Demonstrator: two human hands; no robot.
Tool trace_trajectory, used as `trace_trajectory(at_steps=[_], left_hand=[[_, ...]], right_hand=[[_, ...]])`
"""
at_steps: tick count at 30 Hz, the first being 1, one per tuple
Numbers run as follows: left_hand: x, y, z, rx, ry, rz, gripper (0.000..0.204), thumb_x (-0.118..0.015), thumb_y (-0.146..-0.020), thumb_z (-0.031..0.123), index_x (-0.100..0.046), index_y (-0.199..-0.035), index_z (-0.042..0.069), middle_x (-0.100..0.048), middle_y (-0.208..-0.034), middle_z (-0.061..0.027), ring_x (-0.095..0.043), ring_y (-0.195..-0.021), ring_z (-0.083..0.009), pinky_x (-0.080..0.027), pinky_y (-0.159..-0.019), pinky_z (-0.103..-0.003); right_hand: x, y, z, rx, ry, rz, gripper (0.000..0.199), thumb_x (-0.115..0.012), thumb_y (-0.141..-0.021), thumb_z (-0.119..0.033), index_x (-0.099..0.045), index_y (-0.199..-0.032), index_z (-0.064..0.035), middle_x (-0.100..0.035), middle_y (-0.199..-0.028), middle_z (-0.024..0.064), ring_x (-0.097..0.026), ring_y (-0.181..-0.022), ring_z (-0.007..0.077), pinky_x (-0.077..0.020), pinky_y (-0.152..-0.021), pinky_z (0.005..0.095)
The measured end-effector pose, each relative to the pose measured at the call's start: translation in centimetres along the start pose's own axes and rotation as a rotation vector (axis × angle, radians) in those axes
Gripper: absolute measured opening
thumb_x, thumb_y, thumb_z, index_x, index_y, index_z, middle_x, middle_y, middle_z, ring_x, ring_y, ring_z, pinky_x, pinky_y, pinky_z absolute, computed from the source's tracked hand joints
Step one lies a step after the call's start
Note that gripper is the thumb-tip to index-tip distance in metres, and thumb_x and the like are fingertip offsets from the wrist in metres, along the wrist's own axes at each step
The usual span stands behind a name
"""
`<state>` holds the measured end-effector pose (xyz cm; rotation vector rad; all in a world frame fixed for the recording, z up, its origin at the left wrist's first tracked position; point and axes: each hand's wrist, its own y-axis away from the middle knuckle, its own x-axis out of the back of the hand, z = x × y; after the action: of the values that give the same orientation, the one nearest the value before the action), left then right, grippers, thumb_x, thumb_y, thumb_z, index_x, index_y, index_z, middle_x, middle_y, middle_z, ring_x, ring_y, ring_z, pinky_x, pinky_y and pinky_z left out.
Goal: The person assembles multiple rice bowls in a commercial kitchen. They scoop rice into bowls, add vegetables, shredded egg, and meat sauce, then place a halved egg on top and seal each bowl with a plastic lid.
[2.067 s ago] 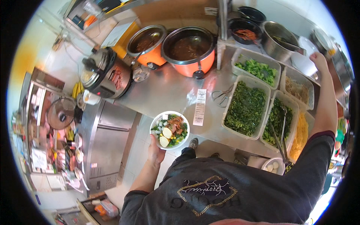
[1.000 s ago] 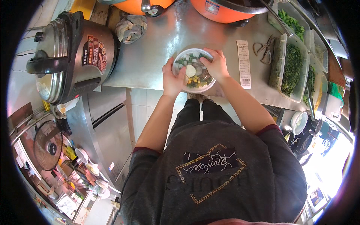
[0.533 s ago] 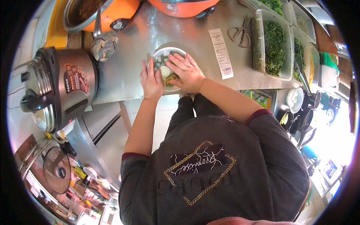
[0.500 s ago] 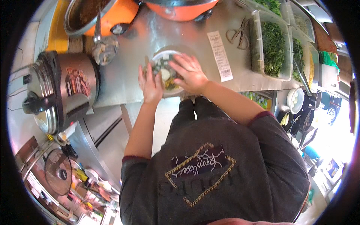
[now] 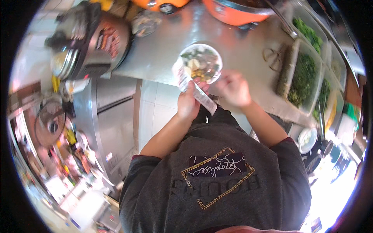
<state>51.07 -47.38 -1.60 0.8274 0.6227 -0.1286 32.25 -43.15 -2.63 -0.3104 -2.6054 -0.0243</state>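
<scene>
1. Bowl (image 5: 220,61), white, round, filled with greens, pale slices and yellow bits: lies at the front edge of the steel counter (image 5: 167,58); cannot tell whether resting there or held from below.
2. Left hand (image 5: 189,101): pinches a paper strip (image 5: 205,100) between thumb and fingers, with fingertips up at the near side of the bowl (touching or merely beneath, cannot tell).
3. Same strip: slants from the bowl's left rim toward the body, lower end past the counter edge.
4. Right hand (image 5: 236,88): hangs just right of the bowl, fingers loosely curled, too blurred to tell touch or grip.
5. Room on the steel: runs bare leftward toward the pressure cooker (image 5: 116,50) and up toward the orange pot (image 5: 233,15).
6. Right side: tighter, with scissors (image 5: 274,58) flat near the wall of a clear greens tub (image 5: 288,72).
</scene>
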Motion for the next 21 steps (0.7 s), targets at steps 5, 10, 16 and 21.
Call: trace_trajectory(at_steps=[5,10,16,21], left_hand=[[7.4,2.5,2.0,-0.295,0.01,0.225,0.055,-0.04,-0.1,0.044,-0.041,-0.131,-0.001,-0.055,-0.117,-0.0149,-0.055,-0.109,-0.0304,-0.045,-0.096,-0.046],[14.7,5.5,2.6,-0.442,0.066,0.411,0.06,-0.034,-0.101,0.049,-0.043,-0.134,0.0,-0.058,-0.119,-0.0152,-0.059,-0.109,-0.0276,-0.049,-0.093,-0.043],[18.4,10.5,3.0,-0.618,0.207,0.459,0.06,-0.034,-0.101,0.051,-0.048,-0.131,0.001,-0.06,-0.115,-0.013,-0.06,-0.103,-0.0245,-0.049,-0.089,-0.038],[26.3,20.8,4.7,-0.624,0.612,0.324,0.062,-0.028,-0.101,0.051,-0.043,-0.134,0.0,-0.053,-0.13,-0.0152,-0.053,-0.119,-0.028,-0.043,-0.102,-0.04]], right_hand=[[-4.7,-6.5,7.3,-0.368,-0.223,-0.149,0.049,-0.072,-0.082,-0.023,-0.056,-0.125,-0.0057,-0.066,-0.102,0.0095,-0.063,-0.091,0.0195,-0.0509,-0.081,0.0337],[-9.1,-4.5,2.2,-0.464,-1.127,-0.105,0.044,-0.057,-0.091,-0.004,-0.046,-0.133,-0.0077,-0.058,-0.121,0.01,-0.057,-0.108,0.0212,-0.05,-0.091,0.0376],[-16.8,0.5,-8.6,-0.531,-1.12,-0.739,0.049,-0.058,-0.091,-0.009,-0.041,-0.137,-0.0075,-0.051,-0.13,0.0115,-0.054,-0.115,0.0238,-0.0495,-0.092,0.039],[-27.8,4.7,-14.7,-0.785,-1.064,-1.149,0.043,-0.061,-0.088,-0.011,-0.049,-0.128,-0.0004,-0.062,-0.113,0.0109,-0.061,-0.103,0.0245,-0.05,-0.093,0.0389]])
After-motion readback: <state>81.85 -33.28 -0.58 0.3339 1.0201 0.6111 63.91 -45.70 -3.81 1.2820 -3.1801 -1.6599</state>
